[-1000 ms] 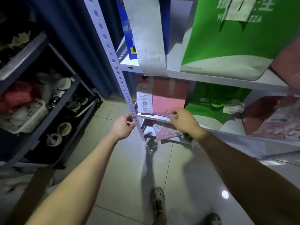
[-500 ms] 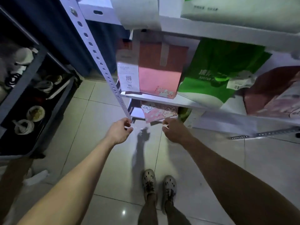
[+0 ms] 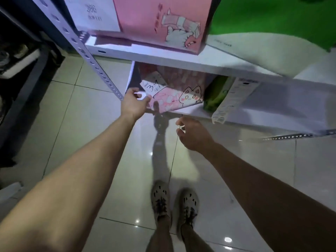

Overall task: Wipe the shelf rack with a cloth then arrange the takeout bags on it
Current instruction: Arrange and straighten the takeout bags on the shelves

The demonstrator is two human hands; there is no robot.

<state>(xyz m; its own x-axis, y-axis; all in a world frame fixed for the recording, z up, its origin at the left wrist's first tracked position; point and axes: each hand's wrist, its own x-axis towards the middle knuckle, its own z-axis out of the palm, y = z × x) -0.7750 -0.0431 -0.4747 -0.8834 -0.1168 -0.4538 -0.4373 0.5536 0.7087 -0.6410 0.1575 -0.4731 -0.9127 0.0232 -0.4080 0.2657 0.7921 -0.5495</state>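
L hand [image 3: 135, 104] w/ fingers apart, tips touching near-left corner of pink cat bag [image 3: 180, 101] lying on bottom level of shelf rack [image 3: 163, 59], R hand [image 3: 194, 135] loosely curled just near of shelf edge, can't tell if pinching anything.

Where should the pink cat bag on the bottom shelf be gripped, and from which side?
Likely its near left corner, from the front: the pink cat bag lies tilted, that edge at the lip of the lowest shelf; the shelf above blocks the top, a green bag the right.
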